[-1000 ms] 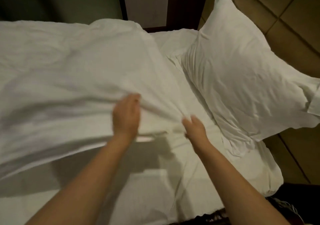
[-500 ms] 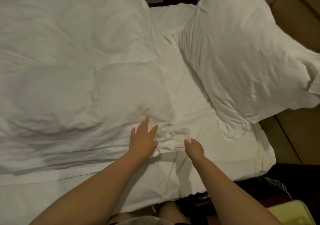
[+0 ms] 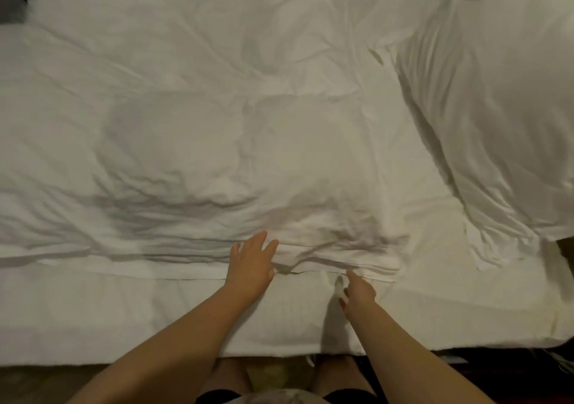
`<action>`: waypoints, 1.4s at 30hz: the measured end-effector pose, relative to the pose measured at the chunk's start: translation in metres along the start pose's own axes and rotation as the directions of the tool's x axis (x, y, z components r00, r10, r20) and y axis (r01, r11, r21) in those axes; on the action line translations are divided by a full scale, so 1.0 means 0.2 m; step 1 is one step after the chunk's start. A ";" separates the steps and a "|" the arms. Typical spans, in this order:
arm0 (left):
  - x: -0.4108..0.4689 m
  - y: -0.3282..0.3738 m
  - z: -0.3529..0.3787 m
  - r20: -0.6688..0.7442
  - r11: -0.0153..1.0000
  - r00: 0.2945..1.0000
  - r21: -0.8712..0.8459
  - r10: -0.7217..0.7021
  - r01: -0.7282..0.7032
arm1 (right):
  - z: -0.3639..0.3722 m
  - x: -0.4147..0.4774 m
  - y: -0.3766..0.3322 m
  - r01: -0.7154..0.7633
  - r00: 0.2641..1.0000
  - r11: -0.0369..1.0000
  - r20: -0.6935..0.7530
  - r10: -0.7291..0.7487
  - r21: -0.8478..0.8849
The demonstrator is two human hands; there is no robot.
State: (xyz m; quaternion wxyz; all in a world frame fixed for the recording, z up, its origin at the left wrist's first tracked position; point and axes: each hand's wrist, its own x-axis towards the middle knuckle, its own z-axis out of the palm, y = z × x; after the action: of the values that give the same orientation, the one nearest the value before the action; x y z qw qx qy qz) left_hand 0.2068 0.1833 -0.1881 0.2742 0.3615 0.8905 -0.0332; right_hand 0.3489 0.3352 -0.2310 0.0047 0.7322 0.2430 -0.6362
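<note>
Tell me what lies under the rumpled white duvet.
A white bed sheet shows beyond the near edge of the rumpled white duvet, where the left hand rests flat. Whatever else lies beneath is covered.

A duvet (image 3: 202, 130) lies over the left and middle of the bed (image 3: 466, 319), and its near hem runs along the bed's near side. A strip of bed sheet (image 3: 93, 319) lies before the hem. A pillow (image 3: 497, 102) lies on the bed's right end, to the right of the duvet, with sheet between them. The left hand (image 3: 251, 264) rests on the duvet's near hem. The right hand (image 3: 357, 292) is to its right, on the sheet just before the hem. The person's legs (image 3: 335, 375) stand against the bed's near side.
</note>
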 end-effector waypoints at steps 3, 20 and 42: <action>-0.08 -0.22 0.01 -0.001 0.998 0.998 0.022 -0.059 0.059 | 0.22 -0.09 0.07 0.072 0.995 0.988 0.077 -0.062 -0.139; -0.54 -2.08 -0.04 -0.147 0.950 0.941 -0.110 -0.306 0.291 | 1.90 -0.79 1.04 0.287 0.947 0.949 0.190 -0.260 -0.130; -0.68 -3.24 -0.22 -0.049 0.626 0.730 -0.555 -0.682 0.548 | 2.86 -1.38 1.47 0.849 0.509 0.126 0.730 -0.457 -0.513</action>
State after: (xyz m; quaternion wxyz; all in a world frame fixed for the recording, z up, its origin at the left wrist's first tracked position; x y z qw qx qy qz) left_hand -0.1632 -0.3672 -0.1714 0.2133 -0.0515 0.9632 0.1550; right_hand -0.0969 -0.2010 -0.1716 0.1183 0.2875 0.8124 -0.4932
